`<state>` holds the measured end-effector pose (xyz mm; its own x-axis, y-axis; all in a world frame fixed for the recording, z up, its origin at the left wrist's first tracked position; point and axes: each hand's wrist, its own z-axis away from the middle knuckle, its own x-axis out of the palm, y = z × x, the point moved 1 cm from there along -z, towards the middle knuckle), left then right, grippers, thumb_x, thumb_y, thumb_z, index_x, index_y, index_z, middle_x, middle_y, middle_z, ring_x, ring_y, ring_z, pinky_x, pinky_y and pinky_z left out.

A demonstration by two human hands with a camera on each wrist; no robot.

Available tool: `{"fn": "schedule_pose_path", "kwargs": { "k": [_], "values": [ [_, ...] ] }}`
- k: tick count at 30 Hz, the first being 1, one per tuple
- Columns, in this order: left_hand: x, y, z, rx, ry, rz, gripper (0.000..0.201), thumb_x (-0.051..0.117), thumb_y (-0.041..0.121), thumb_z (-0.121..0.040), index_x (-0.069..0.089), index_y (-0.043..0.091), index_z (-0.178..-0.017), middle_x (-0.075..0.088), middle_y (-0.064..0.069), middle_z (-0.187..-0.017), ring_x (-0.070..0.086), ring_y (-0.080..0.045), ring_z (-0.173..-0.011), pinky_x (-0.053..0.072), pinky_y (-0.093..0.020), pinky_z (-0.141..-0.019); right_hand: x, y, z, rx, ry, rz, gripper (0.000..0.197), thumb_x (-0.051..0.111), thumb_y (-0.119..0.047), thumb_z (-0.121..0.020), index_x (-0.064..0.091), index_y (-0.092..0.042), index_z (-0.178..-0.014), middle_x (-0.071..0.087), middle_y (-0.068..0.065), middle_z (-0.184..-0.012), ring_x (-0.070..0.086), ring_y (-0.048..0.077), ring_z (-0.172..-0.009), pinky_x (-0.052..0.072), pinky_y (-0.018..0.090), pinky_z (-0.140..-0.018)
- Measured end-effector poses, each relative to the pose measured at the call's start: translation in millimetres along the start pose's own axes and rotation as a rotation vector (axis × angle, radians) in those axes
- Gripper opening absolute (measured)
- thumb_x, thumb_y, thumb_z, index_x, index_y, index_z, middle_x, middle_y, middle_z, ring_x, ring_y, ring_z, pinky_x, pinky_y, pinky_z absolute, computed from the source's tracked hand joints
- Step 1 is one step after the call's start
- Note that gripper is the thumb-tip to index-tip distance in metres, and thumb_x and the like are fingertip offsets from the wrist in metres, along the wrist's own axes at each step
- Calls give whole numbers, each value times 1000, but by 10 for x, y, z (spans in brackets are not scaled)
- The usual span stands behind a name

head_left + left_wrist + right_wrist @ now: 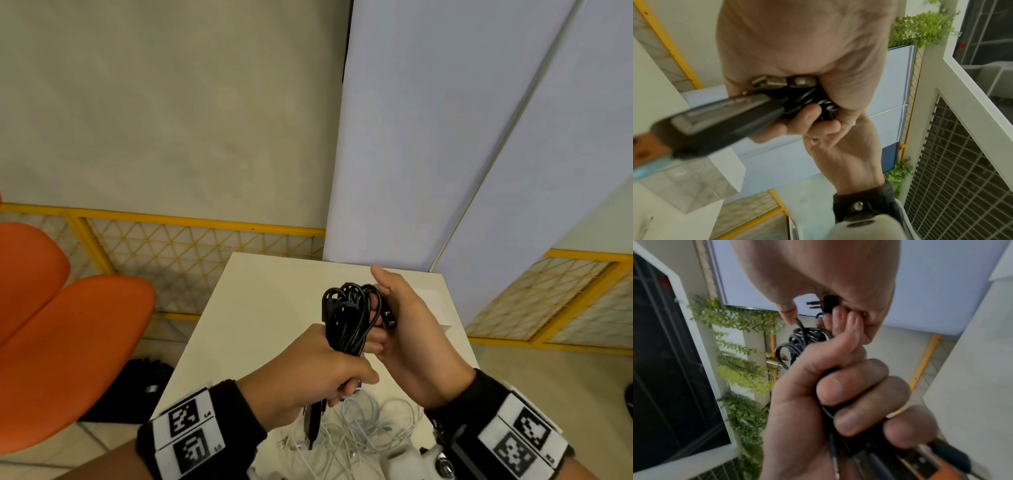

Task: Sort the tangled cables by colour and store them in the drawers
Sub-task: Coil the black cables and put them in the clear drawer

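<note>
Above a white bench (260, 308), the left hand (308, 373) grips the lower end of a black cable bundle (349, 318), fingers curled tight. The right hand (407, 329) pinches its plug (390, 320) and upper loops, seemingly to keep the coil gathered. White cables (363, 425) lie tangled below on the bench. No drawers show.

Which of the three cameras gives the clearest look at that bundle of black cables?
The head view: the whole black cable bundle shows above the table, gripped by both hands. The right wrist view shows only some loops behind fingers; the left wrist view shows mostly blurred plugs.
</note>
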<state>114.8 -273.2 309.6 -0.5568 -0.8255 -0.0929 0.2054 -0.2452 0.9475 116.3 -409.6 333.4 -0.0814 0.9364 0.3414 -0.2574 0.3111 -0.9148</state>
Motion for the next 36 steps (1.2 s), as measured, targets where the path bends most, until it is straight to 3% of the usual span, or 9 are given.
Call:
{"fn": "schedule_pose_path", "kwargs": {
  "k": [4,7,12,14,17,23,29,33,36],
  "values": [
    [-12,-8,-16,-1,107,67,33,64,0,-78,54,13,-49,45,-7,-51,35,-16,-44,33,-28,-49,181,22,90,-64,105,240,44,59,-50,-88,46,-8,-91,57,3,-69,57,18,-50,45,27,-48],
    [4,-27,-12,20,157,45,27,53,-2,-84,58,12,-62,49,-3,-50,41,-11,-42,34,-20,-46,308,54,108,-42,180,429,53,77,-45,-76,43,-18,-108,68,8,-85,63,29,-50,53,35,-45],
    [-31,-158,-22,82,270,-183,40,54,-1,-89,55,18,-53,53,7,-44,55,-6,-50,41,-16,-50,424,152,32,-50,203,568,38,85,-29,-69,61,-14,-94,69,7,-76,67,37,-63,55,50,-52],
    [-55,-219,-1,72,295,-227,46,56,-6,-86,50,23,-50,52,13,-38,53,1,-45,38,-11,-49,451,216,15,-49,179,544,19,81,-17,-72,63,-13,-76,63,3,-65,64,21,-59,54,39,-52],
    [-60,-295,56,154,292,-154,41,65,-8,-80,56,30,-67,59,19,-53,56,6,-54,48,-17,-60,488,302,-9,-49,174,498,23,75,-7,-75,58,-14,-61,55,-2,-57,58,11,-57,48,23,-51],
    [-66,-505,175,244,284,-80,26,67,-4,-79,63,22,-80,61,11,-73,56,-1,-65,48,-14,-60,541,449,11,-126,117,456,22,69,1,-76,48,5,-70,46,5,-61,48,14,-58,41,23,-54],
    [-113,-599,133,207,254,117,34,75,-5,-72,67,15,-98,75,5,-77,72,-10,-74,57,-26,-65,573,477,13,-200,128,311,19,71,-2,-75,60,12,-82,65,27,-79,63,21,-66,53,28,-61],
    [-158,-623,80,203,234,123,54,76,-10,-70,55,10,-116,71,-7,-90,70,-18,-67,55,-34,-52,531,523,-30,-158,156,105,22,69,1,-74,57,14,-86,61,27,-70,61,31,-64,55,38,-61],
    [-180,-666,95,234,232,161,60,73,-7,-61,44,12,-111,66,-5,-90,69,-18,-73,55,-32,-57,553,562,-46,-134,122,-31,21,67,1,-75,56,13,-88,52,22,-66,54,32,-64,51,35,-57]
  ]
}}
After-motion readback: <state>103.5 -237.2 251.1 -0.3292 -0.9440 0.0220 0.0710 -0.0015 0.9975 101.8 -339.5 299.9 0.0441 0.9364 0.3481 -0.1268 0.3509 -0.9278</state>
